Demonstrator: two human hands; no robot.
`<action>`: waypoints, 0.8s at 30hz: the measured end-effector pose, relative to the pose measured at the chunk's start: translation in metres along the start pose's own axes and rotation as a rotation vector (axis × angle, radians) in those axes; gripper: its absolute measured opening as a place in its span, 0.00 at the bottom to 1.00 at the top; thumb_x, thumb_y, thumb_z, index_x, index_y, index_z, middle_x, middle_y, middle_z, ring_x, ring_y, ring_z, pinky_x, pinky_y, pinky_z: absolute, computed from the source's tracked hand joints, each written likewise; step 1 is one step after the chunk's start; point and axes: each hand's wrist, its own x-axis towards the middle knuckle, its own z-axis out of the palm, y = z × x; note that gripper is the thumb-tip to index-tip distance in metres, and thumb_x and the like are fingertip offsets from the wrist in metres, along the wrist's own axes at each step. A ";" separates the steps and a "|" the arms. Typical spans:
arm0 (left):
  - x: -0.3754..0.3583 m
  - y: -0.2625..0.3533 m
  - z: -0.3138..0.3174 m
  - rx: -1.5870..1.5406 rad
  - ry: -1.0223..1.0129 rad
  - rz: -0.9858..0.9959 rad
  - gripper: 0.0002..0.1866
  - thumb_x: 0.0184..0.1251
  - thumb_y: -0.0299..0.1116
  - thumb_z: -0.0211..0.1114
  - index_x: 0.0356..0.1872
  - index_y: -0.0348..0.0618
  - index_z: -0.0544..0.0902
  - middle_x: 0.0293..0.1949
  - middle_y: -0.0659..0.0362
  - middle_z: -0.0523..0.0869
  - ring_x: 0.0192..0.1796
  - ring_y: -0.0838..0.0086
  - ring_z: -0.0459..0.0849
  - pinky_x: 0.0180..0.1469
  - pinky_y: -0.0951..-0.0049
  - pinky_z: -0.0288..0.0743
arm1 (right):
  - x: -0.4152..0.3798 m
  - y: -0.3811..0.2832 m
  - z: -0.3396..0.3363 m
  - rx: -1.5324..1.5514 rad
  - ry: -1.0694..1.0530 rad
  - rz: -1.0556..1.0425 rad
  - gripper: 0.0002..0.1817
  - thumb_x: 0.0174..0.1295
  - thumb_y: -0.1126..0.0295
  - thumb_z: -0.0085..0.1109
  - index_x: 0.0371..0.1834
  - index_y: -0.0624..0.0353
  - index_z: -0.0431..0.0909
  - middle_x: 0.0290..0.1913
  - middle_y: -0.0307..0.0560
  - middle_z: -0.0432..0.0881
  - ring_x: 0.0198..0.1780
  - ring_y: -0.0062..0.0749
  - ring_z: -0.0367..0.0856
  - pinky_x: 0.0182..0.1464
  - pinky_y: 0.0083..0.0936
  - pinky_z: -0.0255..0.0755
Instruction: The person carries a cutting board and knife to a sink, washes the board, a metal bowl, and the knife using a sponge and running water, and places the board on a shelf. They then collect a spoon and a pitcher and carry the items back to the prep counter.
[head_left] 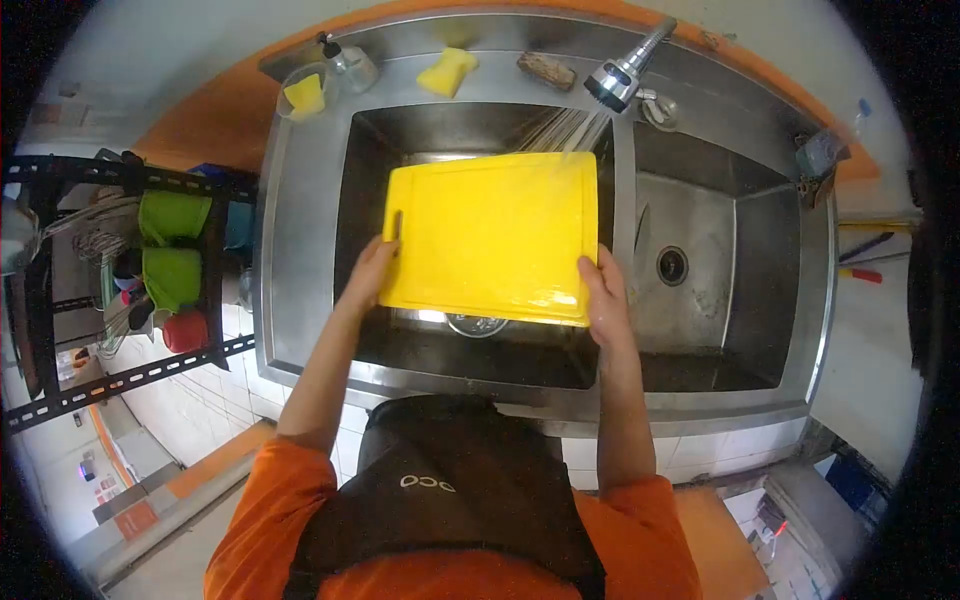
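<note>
Head view: left hand [372, 270] and right hand [606, 298] close on opposite edges of the board [490, 235], over the larger basin [400, 355], under tap [613, 85] spray. Wet edges probably need firm grip, slight tilt for runoff. Underside, gripping fingers hidden; round metal item [478, 326] half-covered, unclear.

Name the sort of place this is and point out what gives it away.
Most likely a kitchen's washing-up area, possibly a commercial one: there's a two-basin metal sink, a running spray tap and a wet yellow cutting board held over the left basin.
</note>
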 end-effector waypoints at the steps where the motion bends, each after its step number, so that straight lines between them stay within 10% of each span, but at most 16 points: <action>1: 0.029 -0.036 0.002 0.014 -0.081 -0.049 0.24 0.76 0.48 0.49 0.57 0.39 0.77 0.49 0.55 0.84 0.47 0.72 0.82 0.49 0.71 0.76 | -0.008 -0.008 0.008 -0.107 0.041 -0.073 0.13 0.75 0.69 0.49 0.56 0.64 0.72 0.46 0.41 0.81 0.45 0.19 0.77 0.49 0.19 0.71; 4: 0.006 -0.018 0.064 -0.243 0.103 -0.306 0.24 0.77 0.48 0.45 0.57 0.41 0.78 0.48 0.54 0.86 0.49 0.69 0.84 0.49 0.67 0.78 | -0.037 -0.027 0.030 -0.192 0.037 -0.207 0.12 0.75 0.70 0.49 0.55 0.64 0.73 0.44 0.40 0.81 0.45 0.18 0.76 0.48 0.18 0.70; 8: 0.034 -0.077 0.109 -0.694 -0.228 -0.354 0.23 0.77 0.45 0.42 0.59 0.39 0.75 0.59 0.50 0.80 0.56 0.60 0.82 0.54 0.53 0.78 | -0.077 -0.051 0.056 -0.461 0.154 -0.381 0.10 0.73 0.71 0.51 0.50 0.67 0.74 0.34 0.44 0.79 0.33 0.19 0.74 0.34 0.21 0.68; 13: 0.003 -0.003 0.143 -1.115 -0.180 -0.586 0.25 0.77 0.48 0.42 0.65 0.44 0.69 0.61 0.49 0.78 0.65 0.54 0.75 0.68 0.38 0.65 | -0.115 -0.067 0.055 -0.790 0.127 -0.550 0.12 0.70 0.73 0.53 0.53 0.67 0.75 0.34 0.58 0.83 0.32 0.37 0.86 0.34 0.31 0.75; 24: -0.026 0.117 0.081 -1.409 -0.294 -0.139 0.30 0.75 0.54 0.43 0.68 0.45 0.67 0.68 0.48 0.71 0.70 0.51 0.70 0.71 0.37 0.59 | -0.140 -0.094 0.064 -0.722 0.050 -0.652 0.12 0.70 0.72 0.55 0.52 0.65 0.76 0.35 0.48 0.82 0.34 0.32 0.81 0.39 0.28 0.73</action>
